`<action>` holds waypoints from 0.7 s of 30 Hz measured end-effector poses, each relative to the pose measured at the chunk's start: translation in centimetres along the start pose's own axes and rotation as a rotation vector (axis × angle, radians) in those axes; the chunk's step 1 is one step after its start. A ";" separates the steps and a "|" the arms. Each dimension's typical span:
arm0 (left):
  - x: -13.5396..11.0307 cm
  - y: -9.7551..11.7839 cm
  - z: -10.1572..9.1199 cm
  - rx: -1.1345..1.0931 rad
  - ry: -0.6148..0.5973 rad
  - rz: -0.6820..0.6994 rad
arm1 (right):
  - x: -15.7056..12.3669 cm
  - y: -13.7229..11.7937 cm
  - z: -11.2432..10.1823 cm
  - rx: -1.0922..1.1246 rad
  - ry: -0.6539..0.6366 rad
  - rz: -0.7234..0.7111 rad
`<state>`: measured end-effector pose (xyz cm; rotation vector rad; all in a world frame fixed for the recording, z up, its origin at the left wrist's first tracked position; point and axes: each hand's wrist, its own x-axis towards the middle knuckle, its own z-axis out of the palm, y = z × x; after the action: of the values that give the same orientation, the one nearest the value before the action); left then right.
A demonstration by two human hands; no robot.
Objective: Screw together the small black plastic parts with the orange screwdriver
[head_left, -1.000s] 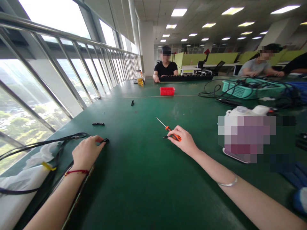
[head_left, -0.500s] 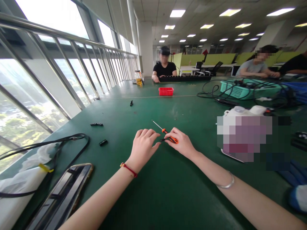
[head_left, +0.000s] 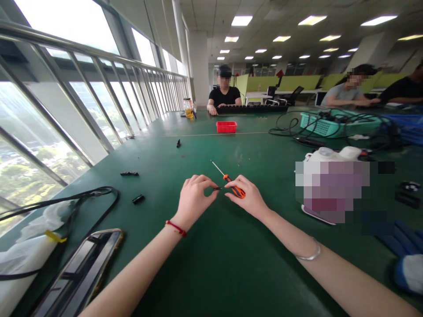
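Observation:
My left hand (head_left: 197, 192) pinches a small black part (head_left: 217, 189) between thumb and fingertips; its exact kind is too small to make out. Just to the right, my right hand (head_left: 247, 193) is wrapped round the orange-and-black handle of a screwdriver (head_left: 238, 191). The screwdriver's thin metal shaft points up and to the left, away from me. A narrow gap lies between the two hands, both a little above the green table (head_left: 211, 255). Off to the left of my left hand lies a short black piece (head_left: 138, 199) on the tabletop.
More black pieces (head_left: 129, 174) lie left. A phone (head_left: 79, 273) and black cable (head_left: 114, 198) are at near left. A red tray (head_left: 226, 127) stands ahead, a green basket (head_left: 325, 125) with cables at far right, a white container (head_left: 322, 154) nearer. People sit across the table.
The small black part has passed from my right hand's fingertips to my left hand's pinch. The screwdriver stays in my right hand. The view has shifted slightly.

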<state>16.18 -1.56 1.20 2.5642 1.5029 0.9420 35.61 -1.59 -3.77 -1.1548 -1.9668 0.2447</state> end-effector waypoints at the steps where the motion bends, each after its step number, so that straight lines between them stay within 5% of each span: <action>1: 0.2 -0.9 -1.2 -0.016 0.012 -0.041 | 0.0 0.1 -0.1 0.005 0.007 0.007; 6: -1.9 -8.2 -8.5 -0.061 0.082 -0.417 | 0.2 0.5 0.0 0.000 0.012 0.018; 9: -5.0 -11.8 -10.7 0.018 0.056 -0.683 | 0.3 0.5 0.2 -0.011 -0.008 0.011; 13: -7.5 -13.7 -10.5 -0.044 0.062 -0.757 | 0.3 0.5 0.4 -0.021 -0.034 0.007; 21: -7.2 -14.8 -9.5 -0.120 -0.018 -0.787 | 0.3 0.8 0.4 -0.029 -0.034 0.023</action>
<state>-2.82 -1.99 0.90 1.6260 2.0971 0.8343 35.75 -0.85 -4.29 -1.1996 -1.9941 0.2497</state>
